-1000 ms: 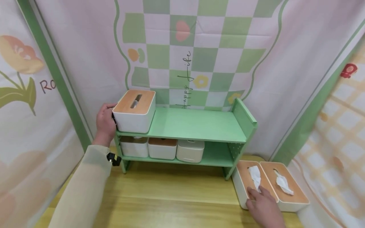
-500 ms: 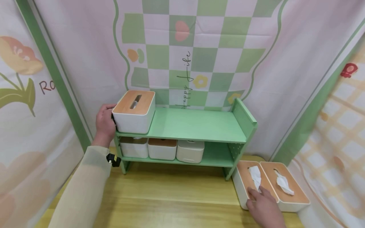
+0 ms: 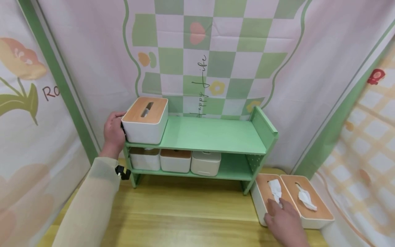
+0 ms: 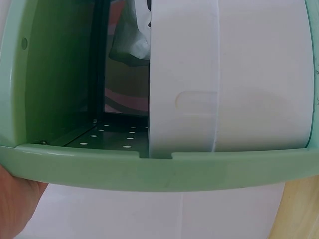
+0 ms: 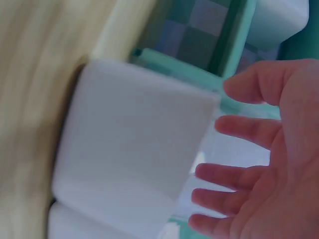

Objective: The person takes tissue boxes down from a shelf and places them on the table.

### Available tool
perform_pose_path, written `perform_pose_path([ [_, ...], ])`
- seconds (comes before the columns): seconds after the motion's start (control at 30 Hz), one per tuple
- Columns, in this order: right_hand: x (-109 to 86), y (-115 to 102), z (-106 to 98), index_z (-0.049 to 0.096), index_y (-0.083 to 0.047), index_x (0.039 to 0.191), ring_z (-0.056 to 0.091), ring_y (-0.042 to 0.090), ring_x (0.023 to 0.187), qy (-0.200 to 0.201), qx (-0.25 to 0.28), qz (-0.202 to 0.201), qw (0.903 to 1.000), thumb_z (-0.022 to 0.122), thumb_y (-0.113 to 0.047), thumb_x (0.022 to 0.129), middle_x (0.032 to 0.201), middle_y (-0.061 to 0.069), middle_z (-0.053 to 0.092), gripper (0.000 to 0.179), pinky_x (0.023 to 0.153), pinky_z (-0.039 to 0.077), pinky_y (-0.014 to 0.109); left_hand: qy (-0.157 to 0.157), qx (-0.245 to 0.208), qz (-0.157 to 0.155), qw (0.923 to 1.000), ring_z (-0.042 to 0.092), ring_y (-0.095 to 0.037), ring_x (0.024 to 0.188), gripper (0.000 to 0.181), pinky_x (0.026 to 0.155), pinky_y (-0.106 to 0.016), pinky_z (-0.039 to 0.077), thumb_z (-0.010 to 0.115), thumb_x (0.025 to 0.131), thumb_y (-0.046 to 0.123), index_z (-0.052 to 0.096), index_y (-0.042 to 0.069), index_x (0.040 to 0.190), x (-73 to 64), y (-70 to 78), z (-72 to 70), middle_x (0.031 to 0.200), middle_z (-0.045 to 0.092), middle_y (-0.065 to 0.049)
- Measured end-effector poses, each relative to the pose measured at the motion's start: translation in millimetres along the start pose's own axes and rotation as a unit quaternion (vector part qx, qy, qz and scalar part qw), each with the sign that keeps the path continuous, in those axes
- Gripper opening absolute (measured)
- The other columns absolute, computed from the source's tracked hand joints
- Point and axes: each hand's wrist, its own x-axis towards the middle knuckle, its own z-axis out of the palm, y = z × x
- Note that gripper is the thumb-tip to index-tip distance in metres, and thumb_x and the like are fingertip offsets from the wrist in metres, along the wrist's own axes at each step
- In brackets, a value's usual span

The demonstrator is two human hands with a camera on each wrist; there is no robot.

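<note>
My left hand [image 3: 114, 132] grips the left end of the green shelf [image 3: 210, 135], next to a white tissue box [image 3: 145, 132] with a wood-look lid on the top deck. Its fingertips are hidden behind that box. In the left wrist view, part of the left hand [image 4: 17, 206] lies against the green rim. My right hand [image 3: 285, 219] hovers over or touches the lid of a tissue box [image 3: 266, 187] on the floor, beside its white tissue [image 3: 275, 190]. In the right wrist view, the right hand's fingers [image 5: 244, 177] are loosely spread, with nothing between them.
A second tissue box [image 3: 311, 192] stands against the first. Several white boxes [image 3: 176, 163] line the lower deck, with a gap at its right. The shelf's raised right end panel [image 3: 265, 125] stands close to the floor boxes. Printed curtains [image 3: 361, 137] hang around the wood-look surface [image 3: 185, 212].
My right hand has shifted slightly up toward the tissue on the nearer box. The left hand and the shelf have not visibly moved.
</note>
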Motion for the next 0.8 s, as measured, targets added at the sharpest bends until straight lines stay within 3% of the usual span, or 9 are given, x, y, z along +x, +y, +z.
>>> perform_pose_path([
  [0.13,3.9,-27,-11,0.058,0.003,0.132,0.046,0.051,0.121,0.01,0.029,-0.029,0.9991,0.064,-0.021,0.092,0.134,0.033,0.049,0.047,0.096,0.039,0.065,0.0,0.004,-0.003,1.0,0.047,-0.029,0.13,0.047,0.107,-0.046,0.036,0.025,0.102,0.025,0.057,0.008,0.13,0.0,-1.9,-1.0,0.14,0.054,-0.01],
  [0.23,10.6,-48,-21,0.062,0.002,0.128,0.054,0.048,0.115,0.053,0.045,-0.081,0.9943,0.066,-0.018,0.091,0.13,0.028,0.055,0.043,0.091,0.045,0.062,-0.001,0.008,-0.007,0.9999,0.048,-0.028,0.13,0.047,0.106,-0.046,0.037,0.024,0.102,0.026,0.057,0.009,0.13,1.2,-2.3,-0.9,0.14,0.054,-0.009],
  [0.43,26.7,-80,-48,0.067,0.001,0.121,0.058,0.042,0.111,0.161,0.073,-0.166,0.9702,0.067,-0.013,0.087,0.125,0.02,0.061,0.037,0.084,0.05,0.06,-0.002,0.01,-0.005,0.9999,0.048,-0.029,0.13,0.046,0.106,-0.046,0.037,0.024,0.101,0.025,0.057,0.009,0.129,3.5,-1.5,0.0,0.14,0.054,-0.01],
  [0.8,60.7,-123,-88,0.063,-0.002,0.131,0.053,0.043,0.12,0.222,0.076,-0.274,0.9328,0.066,-0.022,0.087,0.135,0.023,0.055,0.048,0.09,0.046,0.062,-0.002,-0.001,-0.006,1.0,0.048,-0.029,0.129,0.046,0.107,-0.046,0.037,0.024,0.101,0.024,0.057,0.009,0.129,2.8,-2.0,0.4,0.14,0.054,-0.01],
])
